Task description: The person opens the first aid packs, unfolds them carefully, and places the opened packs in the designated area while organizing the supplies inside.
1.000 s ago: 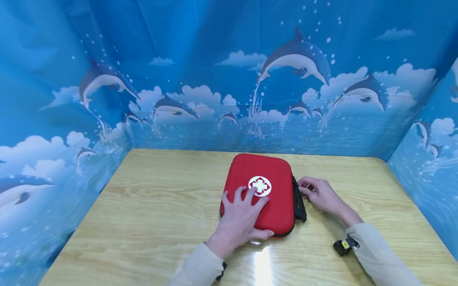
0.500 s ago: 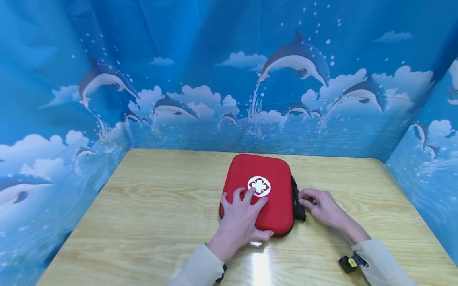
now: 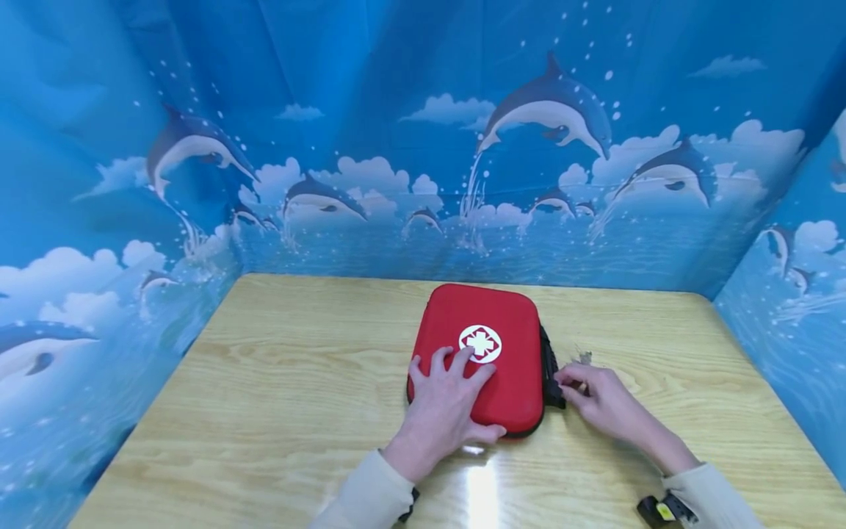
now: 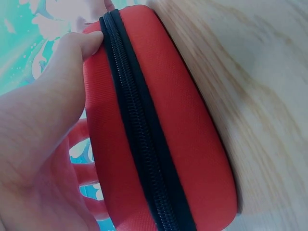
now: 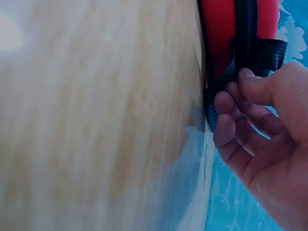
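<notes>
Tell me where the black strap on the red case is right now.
In the head view, the black strap is at the right side of the red case, right next to the fingers of the right hand.

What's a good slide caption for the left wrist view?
Left hand on a red case, black zipper along its side.

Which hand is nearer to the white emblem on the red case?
The left hand: one fingertip reaches the lower edge of the emblem. The right hand is farther, at the zipper on the right side of the case.
</notes>
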Demonstrator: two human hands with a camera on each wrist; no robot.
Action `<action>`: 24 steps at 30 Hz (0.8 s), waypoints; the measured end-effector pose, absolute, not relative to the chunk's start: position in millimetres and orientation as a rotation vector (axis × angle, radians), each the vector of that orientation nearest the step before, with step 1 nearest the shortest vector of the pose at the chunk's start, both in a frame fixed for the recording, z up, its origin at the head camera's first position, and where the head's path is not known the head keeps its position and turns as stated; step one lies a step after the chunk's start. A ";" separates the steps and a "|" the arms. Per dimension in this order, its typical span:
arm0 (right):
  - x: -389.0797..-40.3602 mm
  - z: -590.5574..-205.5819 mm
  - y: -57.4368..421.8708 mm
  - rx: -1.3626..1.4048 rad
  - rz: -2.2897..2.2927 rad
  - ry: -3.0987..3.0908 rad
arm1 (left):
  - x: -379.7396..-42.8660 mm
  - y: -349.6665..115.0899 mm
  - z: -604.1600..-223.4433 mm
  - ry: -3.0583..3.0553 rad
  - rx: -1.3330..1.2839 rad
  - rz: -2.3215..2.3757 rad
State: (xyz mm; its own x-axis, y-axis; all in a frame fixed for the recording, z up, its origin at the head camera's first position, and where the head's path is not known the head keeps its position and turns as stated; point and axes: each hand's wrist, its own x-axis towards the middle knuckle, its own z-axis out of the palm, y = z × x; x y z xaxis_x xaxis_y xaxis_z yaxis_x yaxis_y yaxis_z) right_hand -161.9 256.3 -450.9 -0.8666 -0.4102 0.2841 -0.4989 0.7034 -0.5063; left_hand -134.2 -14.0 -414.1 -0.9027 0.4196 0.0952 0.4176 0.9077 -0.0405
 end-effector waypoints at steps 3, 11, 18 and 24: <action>-158.8 -451.8 256.3 0.774 0.882 -2.711 | -134.8 -13.9 -413.5 -2.965 -0.653 0.030; -151.2 -455.6 256.5 0.857 0.938 -2.656 | -135.2 -14.1 -412.7 -2.952 -0.658 0.034; -145.3 -452.2 254.3 0.870 0.971 -2.688 | -134.5 -14.0 -413.4 -2.976 -0.647 0.017; -140.2 -449.0 253.9 0.829 0.985 -2.731 | -134.3 -13.6 -414.0 -2.972 -0.648 -0.003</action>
